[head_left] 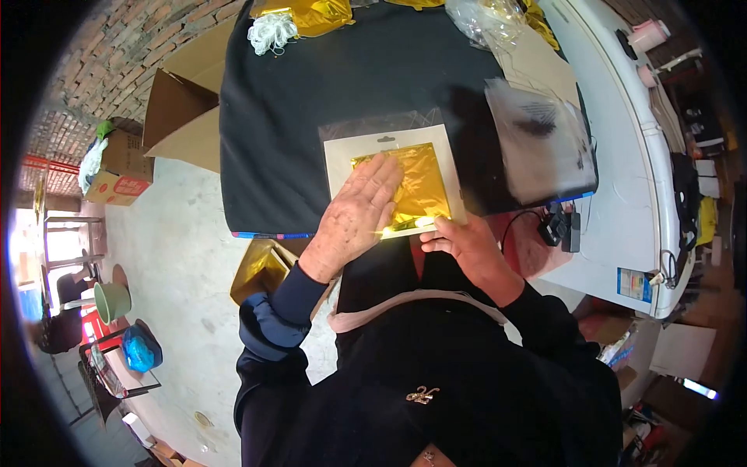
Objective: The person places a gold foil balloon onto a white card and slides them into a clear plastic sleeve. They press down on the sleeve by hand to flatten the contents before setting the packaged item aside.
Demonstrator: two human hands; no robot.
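Note:
Near the front edge of the black-covered table lies a white header card [340,152] with a hang hole, inside a clear plastic bag whose flap stretches past the card's top. Folded gold foil [424,183] sits on the card. My left hand [358,210] rests flat on the foil's left part, fingers stretched out and close together, covering some of it. At the lower right corner, my right hand [467,249] grips the bagged card's edge, thumb on top and fingers curled beneath.
Clear plastic bags [537,140] lie at the table's right. White string [272,33] and gold foil packets [323,15] are at the far edge. A cardboard box [187,117] stands left of the table, a white appliance [622,156] right. Below the front edge is an open box with gold inside [264,268].

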